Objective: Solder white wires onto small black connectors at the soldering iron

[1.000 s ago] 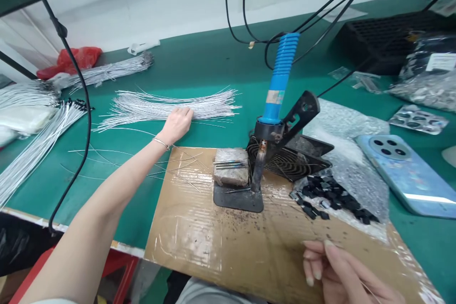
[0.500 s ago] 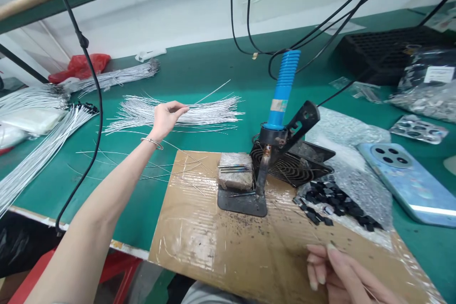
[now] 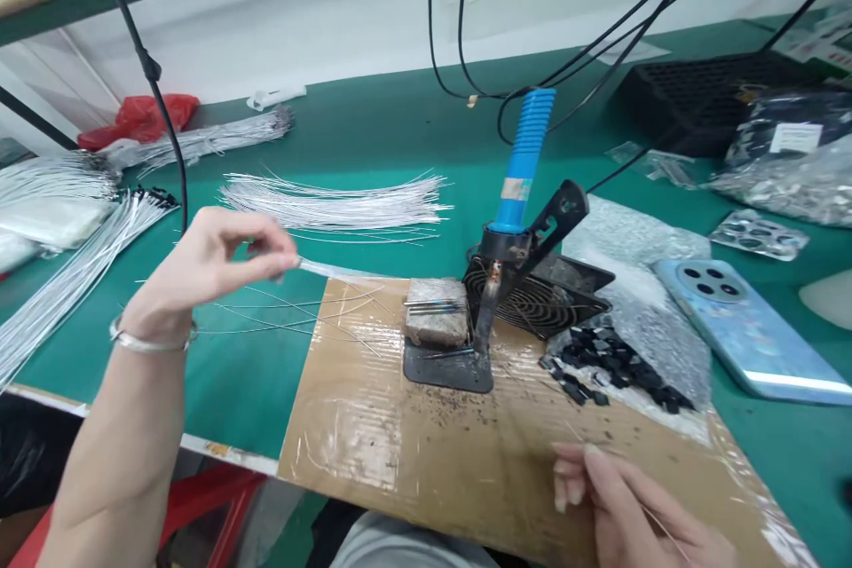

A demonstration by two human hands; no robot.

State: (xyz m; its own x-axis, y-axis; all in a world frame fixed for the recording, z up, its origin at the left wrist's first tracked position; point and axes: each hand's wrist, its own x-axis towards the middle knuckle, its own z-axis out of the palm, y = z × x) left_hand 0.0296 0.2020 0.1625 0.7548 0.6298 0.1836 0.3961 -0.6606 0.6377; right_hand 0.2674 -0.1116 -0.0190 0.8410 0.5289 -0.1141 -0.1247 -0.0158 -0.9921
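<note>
Wire [image 3: 333,270] is pinched at one end in your left hand [image 3: 200,271], lifted over the desk [image 3: 373,133] clear of the bundle [image 3: 333,202]. Right hand [image 3: 632,515] fingers closed on another thin wire, low over the cardboard [image 3: 426,461] near the iron [image 3: 512,213].

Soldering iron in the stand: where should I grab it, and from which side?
Grip the ribbed blue handle of the soldering iron, coming from above with fingers closing across it. It leans up and away from the stand, so the handle is free, while the dark metal shaft below sits in the holder and is probably hot.
</note>
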